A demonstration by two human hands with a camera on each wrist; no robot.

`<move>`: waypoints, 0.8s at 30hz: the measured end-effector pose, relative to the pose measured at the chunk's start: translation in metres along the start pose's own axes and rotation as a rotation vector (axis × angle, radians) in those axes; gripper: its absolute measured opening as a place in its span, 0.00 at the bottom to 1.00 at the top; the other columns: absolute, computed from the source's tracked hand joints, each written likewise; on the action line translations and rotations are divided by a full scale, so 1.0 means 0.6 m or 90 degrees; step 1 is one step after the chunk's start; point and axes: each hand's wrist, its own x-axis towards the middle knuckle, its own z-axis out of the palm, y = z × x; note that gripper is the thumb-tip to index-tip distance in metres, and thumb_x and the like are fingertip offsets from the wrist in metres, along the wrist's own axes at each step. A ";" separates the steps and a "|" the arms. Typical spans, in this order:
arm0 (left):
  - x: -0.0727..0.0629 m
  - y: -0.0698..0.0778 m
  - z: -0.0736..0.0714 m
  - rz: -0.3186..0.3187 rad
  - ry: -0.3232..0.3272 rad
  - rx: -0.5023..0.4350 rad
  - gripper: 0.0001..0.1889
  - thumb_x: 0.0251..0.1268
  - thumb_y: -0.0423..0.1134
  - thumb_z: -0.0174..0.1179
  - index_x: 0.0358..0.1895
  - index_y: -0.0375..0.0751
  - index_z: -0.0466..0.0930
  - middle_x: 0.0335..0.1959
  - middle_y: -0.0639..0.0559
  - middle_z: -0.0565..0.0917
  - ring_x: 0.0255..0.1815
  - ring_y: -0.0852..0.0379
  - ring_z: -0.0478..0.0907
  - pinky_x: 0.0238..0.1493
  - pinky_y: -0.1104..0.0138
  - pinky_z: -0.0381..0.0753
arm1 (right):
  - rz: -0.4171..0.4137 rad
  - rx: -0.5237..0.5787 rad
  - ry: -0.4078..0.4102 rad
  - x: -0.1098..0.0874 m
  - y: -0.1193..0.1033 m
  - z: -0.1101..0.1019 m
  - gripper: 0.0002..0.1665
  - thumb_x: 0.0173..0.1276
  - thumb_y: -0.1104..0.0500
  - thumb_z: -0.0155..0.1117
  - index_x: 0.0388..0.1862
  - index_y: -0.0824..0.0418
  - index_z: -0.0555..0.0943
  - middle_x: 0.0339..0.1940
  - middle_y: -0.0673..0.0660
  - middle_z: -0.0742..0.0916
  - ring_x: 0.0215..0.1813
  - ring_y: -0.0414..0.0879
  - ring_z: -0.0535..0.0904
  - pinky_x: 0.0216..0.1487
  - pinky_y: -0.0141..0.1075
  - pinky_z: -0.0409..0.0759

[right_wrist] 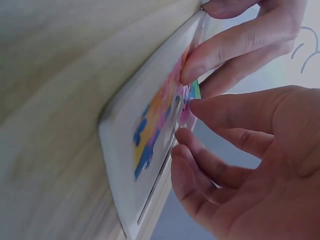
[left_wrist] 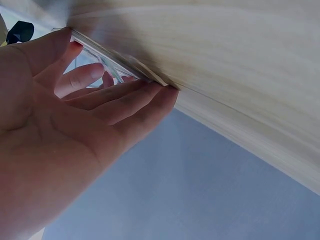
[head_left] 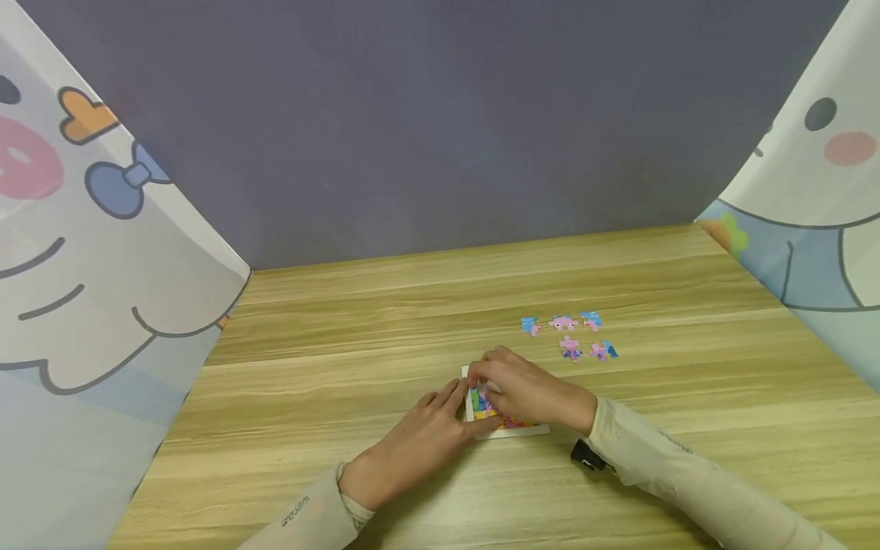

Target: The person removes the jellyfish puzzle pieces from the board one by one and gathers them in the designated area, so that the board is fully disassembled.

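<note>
A white-rimmed jigsaw board (head_left: pixel 512 433) lies flat on the table, its lower part filled with colourful pieces. My left hand (head_left: pixel 422 435) steadies it, with straight fingers along the left edge and the thumb over the lower pieces. Above the board's upper left, my right hand (head_left: pixel 529 388) pinches a pink puzzle piece (right_wrist: pixel 186 118) between thumb and fingertips. In the right wrist view this piece is close over the board, beside the left thumb. The left wrist view shows the left fingertips (left_wrist: pixel 170 92) right at the board's edge.
Several loose puzzle pieces (head_left: pixel 571 347), pink and blue, lie on the wooden table (head_left: pixel 330 321) beyond the right hand. A small black object (head_left: pixel 587 456) is by the right wrist. A grey panel (head_left: pixel 447 130) stands along the table's back, with cartoon-printed cloth (head_left: pixel 137 305) at both sides.
</note>
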 end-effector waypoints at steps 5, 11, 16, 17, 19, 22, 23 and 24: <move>0.000 0.000 0.000 -0.003 -0.002 0.000 0.31 0.66 0.32 0.63 0.68 0.69 0.73 0.64 0.33 0.73 0.63 0.40 0.75 0.45 0.54 0.84 | -0.018 0.014 -0.003 0.005 0.003 -0.001 0.14 0.64 0.72 0.60 0.44 0.59 0.83 0.35 0.50 0.85 0.39 0.41 0.78 0.43 0.38 0.78; 0.000 0.001 0.001 -0.003 -0.009 -0.001 0.31 0.66 0.32 0.63 0.67 0.69 0.74 0.64 0.33 0.73 0.64 0.40 0.75 0.45 0.54 0.84 | -0.033 0.060 -0.017 0.007 0.008 -0.003 0.15 0.64 0.75 0.60 0.44 0.59 0.82 0.29 0.49 0.84 0.29 0.35 0.76 0.33 0.31 0.77; -0.001 0.002 0.002 -0.006 -0.007 -0.008 0.30 0.66 0.32 0.64 0.67 0.69 0.75 0.65 0.32 0.72 0.63 0.41 0.75 0.45 0.54 0.84 | -0.058 0.084 -0.024 0.008 0.010 -0.008 0.16 0.65 0.74 0.62 0.45 0.57 0.80 0.25 0.48 0.82 0.25 0.33 0.74 0.29 0.30 0.77; -0.002 0.003 0.002 -0.007 -0.009 -0.011 0.30 0.66 0.32 0.63 0.67 0.69 0.75 0.65 0.32 0.72 0.64 0.41 0.74 0.46 0.54 0.84 | -0.062 0.083 -0.024 0.007 0.010 -0.009 0.16 0.65 0.74 0.62 0.45 0.56 0.80 0.25 0.48 0.82 0.25 0.33 0.74 0.29 0.29 0.76; -0.002 0.003 0.001 -0.009 -0.016 -0.009 0.30 0.67 0.33 0.63 0.67 0.68 0.74 0.66 0.31 0.71 0.64 0.40 0.74 0.46 0.54 0.84 | -0.067 0.082 -0.024 0.007 0.008 -0.011 0.15 0.65 0.73 0.62 0.45 0.56 0.81 0.24 0.47 0.82 0.25 0.33 0.73 0.29 0.30 0.76; -0.001 0.004 -0.001 -0.009 -0.022 -0.005 0.30 0.68 0.33 0.62 0.68 0.68 0.73 0.66 0.31 0.71 0.65 0.39 0.73 0.46 0.53 0.84 | -0.060 0.074 -0.024 0.004 0.007 -0.015 0.13 0.66 0.72 0.63 0.45 0.57 0.82 0.27 0.47 0.83 0.27 0.34 0.73 0.31 0.30 0.76; 0.000 0.004 -0.001 -0.008 -0.024 -0.001 0.30 0.68 0.33 0.62 0.69 0.68 0.73 0.66 0.31 0.71 0.65 0.39 0.73 0.47 0.54 0.84 | -0.056 0.072 -0.024 0.003 0.007 -0.016 0.13 0.67 0.71 0.63 0.45 0.57 0.82 0.28 0.47 0.83 0.28 0.34 0.73 0.31 0.30 0.76; 0.001 0.004 -0.001 -0.007 -0.026 0.005 0.30 0.68 0.33 0.62 0.69 0.69 0.73 0.67 0.31 0.71 0.65 0.39 0.73 0.46 0.54 0.84 | -0.052 0.074 -0.026 0.003 0.006 -0.018 0.12 0.67 0.71 0.62 0.45 0.57 0.83 0.29 0.47 0.84 0.28 0.35 0.74 0.32 0.31 0.77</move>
